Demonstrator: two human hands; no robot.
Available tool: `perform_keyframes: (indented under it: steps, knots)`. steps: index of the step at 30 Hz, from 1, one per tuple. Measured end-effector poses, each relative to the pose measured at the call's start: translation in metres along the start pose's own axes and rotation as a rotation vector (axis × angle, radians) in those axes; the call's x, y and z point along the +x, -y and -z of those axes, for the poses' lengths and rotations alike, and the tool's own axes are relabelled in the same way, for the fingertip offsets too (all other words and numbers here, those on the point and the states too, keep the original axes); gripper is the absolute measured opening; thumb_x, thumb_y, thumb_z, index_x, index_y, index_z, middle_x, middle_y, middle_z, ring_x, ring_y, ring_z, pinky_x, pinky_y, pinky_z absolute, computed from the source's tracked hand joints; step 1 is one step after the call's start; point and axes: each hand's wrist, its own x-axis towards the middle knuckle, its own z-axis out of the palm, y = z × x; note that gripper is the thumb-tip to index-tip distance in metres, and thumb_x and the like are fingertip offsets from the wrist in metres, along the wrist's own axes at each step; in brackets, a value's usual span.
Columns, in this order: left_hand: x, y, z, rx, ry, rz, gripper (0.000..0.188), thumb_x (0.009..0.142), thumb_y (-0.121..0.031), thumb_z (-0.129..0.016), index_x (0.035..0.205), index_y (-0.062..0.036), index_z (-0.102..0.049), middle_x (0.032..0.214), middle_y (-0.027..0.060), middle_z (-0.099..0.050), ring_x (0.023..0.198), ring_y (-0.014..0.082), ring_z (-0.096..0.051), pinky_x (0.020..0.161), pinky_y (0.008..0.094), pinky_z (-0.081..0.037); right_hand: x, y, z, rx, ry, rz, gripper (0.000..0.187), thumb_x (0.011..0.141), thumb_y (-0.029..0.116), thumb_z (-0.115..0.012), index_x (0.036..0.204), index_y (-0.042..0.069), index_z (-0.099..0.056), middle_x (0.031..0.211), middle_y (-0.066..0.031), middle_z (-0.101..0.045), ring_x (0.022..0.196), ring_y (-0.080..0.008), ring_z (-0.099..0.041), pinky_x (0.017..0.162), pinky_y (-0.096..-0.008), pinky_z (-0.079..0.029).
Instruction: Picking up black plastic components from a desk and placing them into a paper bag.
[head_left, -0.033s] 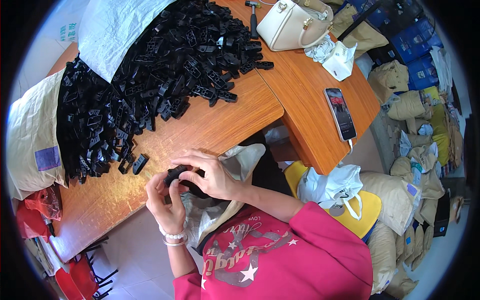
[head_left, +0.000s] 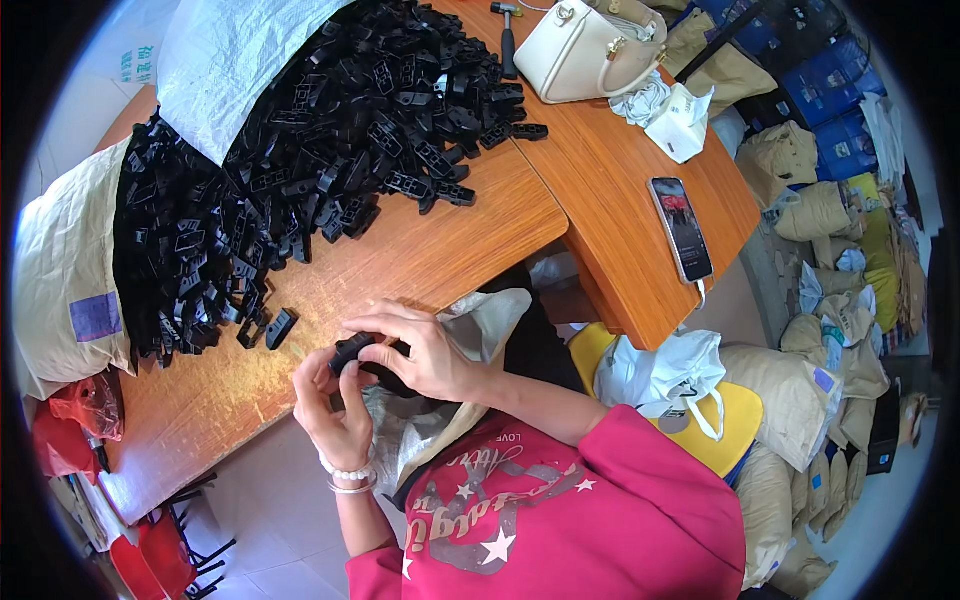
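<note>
A small black plastic part [head_left: 350, 351] is held between both hands above my lap, just off the table's front edge. My left hand [head_left: 332, 408] pinches its lower left end with thumb and fingertips. My right hand [head_left: 420, 350] grips the other end, its thumb pressed on the part and the fingers over the top. The exact shape of the part is partly hidden by my fingers. Beyond my hands, a large heap of similar black plastic parts [head_left: 330, 140] spreads over the wooden table [head_left: 460, 245]. One loose part [head_left: 281, 328] lies at the heap's near edge.
A white woven sack [head_left: 230, 70] and a beige sack [head_left: 65, 270] border the heap. On the right side table stand a cream handbag [head_left: 560, 60], a hammer [head_left: 507, 45], a tissue pack [head_left: 680, 120] and a phone [head_left: 682, 228]. An open sack [head_left: 420, 430] lies across my lap.
Almost nothing differs. My left fingers and the black plastic part have shifted very slightly; my right hand stays in place.
</note>
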Motion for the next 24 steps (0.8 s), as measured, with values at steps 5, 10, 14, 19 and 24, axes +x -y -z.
perform_keyframes:
  steps: [5,10,14,19,24]
  knots:
    - [0.012,0.009,0.019,0.295,0.078,-0.140,0.031,0.081,0.004,-0.067,0.110,-0.0003,-0.056,0.088,0.0109,-0.067,0.073,0.0150,-0.067,0.064,0.0253,-0.053,0.005,-0.008,0.018,-0.056,0.196,0.047,0.023,0.081,0.008,-0.068,0.101,-0.001,-0.066,0.091,-0.0132,-0.062,0.085,-0.0276,-0.060,0.078,-0.0346,-0.048]
    - [0.044,0.038,0.066,0.904,-0.303,-0.245,0.039,0.073,-0.017,-0.079,0.105,-0.0024,-0.062,0.106,0.0099,-0.059,0.067,0.0180,-0.058,0.062,0.0313,-0.050,0.007,-0.003,0.027,-0.019,0.418,-0.072,0.021,0.080,0.010,-0.068,0.097,-0.002,-0.067,0.085,-0.0123,-0.060,0.071,-0.0220,-0.058,0.069,-0.0325,-0.048]
    - [0.049,0.054,0.073,0.807,-0.139,-0.098,0.024,0.081,-0.010,-0.070,0.104,-0.0064,-0.063,0.106,0.0109,-0.055,0.071,0.0212,-0.056,0.067,0.0322,-0.048,0.018,-0.009,0.038,-0.187,0.184,0.153,0.016,0.084,0.013,-0.068,0.094,0.001,-0.069,0.094,-0.0093,-0.063,0.077,-0.0154,-0.061,0.067,-0.0279,-0.051]
    - [0.050,0.048,0.057,0.809,-0.148,-0.154,0.020,0.080,-0.005,-0.068,0.099,-0.0057,-0.063,0.104,0.0111,-0.054,0.074,0.0244,-0.058,0.066,0.0341,-0.048,0.071,-0.035,0.080,-0.877,-0.491,0.216,0.046,0.090,0.027,-0.059,0.131,0.008,-0.052,0.132,-0.0221,-0.044,0.125,-0.0359,-0.040,0.102,-0.0536,-0.032]
    - [0.046,0.043,0.044,0.879,-0.198,-0.254,0.010,0.081,-0.005,-0.066,0.091,-0.0037,-0.062,0.098,0.0122,-0.055,0.077,0.0277,-0.060,0.065,0.0367,-0.049,0.077,-0.059,0.059,-0.806,-0.287,0.134,0.051,0.087,0.025,-0.064,0.133,0.010,-0.048,0.138,-0.0311,-0.033,0.133,-0.0468,-0.026,0.109,-0.0520,-0.026]
